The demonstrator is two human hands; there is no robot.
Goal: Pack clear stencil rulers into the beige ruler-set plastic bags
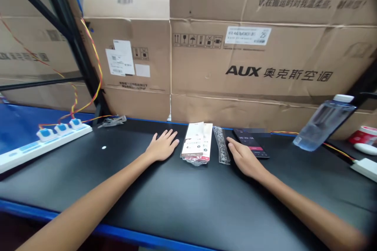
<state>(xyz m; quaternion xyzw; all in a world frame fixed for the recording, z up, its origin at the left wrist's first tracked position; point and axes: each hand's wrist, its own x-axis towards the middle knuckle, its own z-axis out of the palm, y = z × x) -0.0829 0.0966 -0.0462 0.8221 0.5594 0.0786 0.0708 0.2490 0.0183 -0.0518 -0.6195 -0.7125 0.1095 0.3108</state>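
Note:
My left hand (161, 146) lies flat on the black tabletop with its fingers spread, holding nothing. Just right of it is a small stack of printed white cards or packets (194, 139) in a clear plastic sleeve. Beside that lies a narrow clear plastic strip (221, 145) with a dark pattern. My right hand (246, 159) rests on its side between this strip and a dark phone (253, 144) that shows a timer. Its fingers stretch forward near the strip, with nothing visibly held; some are hidden beneath the hand.
At the left stands a white power strip (50, 141) with several plugs and red-yellow wires. Crumpled clear plastic (113, 121) and a small white disc (104, 147) lie nearby. A tilted water bottle (324, 125) is at the right. Large cardboard boxes (206, 106) wall the back.

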